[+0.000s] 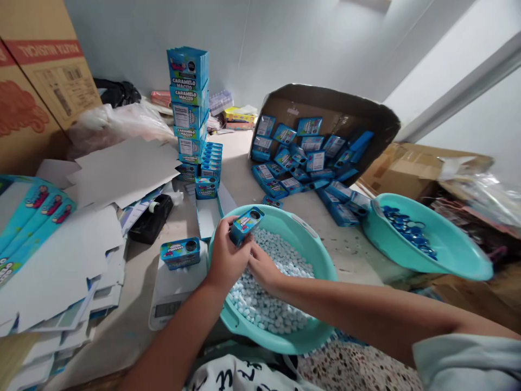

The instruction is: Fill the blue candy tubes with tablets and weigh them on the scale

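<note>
My left hand (228, 251) is wrapped round a small blue candy box (246, 224), held tilted over a turquoise basin (321, 255). Light blue candies (280, 304) fill the basin. Just below the box, my right hand (262, 265) has its fingers pressed together near the box's lower end; whatever they hold is hidden. On the white scale (173, 288), left of the basin, rests another blue box (180, 253). Behind it, more blue boxes stand in an open white tray (209, 214).
A tall stack of blue boxes (189, 108) stands behind. A tipped carton (325, 98) spills blue boxes at the back right. Another turquoise basin (459, 250) holds dark blue pieces on the right. Flat card sheets (61, 271) and a black tape dispenser (151, 220) lie left.
</note>
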Demonstrator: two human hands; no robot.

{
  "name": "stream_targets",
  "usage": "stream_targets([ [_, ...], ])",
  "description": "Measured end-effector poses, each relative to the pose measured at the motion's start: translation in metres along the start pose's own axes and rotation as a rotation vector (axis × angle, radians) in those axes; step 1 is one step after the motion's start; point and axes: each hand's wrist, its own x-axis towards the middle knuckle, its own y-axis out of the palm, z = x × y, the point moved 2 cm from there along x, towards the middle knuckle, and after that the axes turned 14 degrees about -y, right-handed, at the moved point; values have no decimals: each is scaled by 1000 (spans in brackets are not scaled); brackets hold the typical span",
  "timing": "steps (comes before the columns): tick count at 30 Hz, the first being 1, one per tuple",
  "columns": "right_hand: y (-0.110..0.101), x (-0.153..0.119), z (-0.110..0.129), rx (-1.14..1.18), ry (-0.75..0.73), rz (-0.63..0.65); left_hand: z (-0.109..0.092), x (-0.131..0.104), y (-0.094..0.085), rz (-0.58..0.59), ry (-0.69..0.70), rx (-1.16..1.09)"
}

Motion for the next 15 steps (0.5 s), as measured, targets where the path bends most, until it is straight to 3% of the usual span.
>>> stream_targets([
  [10,10,-19,19,397,290,-143,3,4,4,36,-12,-109],
  [15,14,-22,16,675,595,-29,7,6,4,22,-2,-3],
])
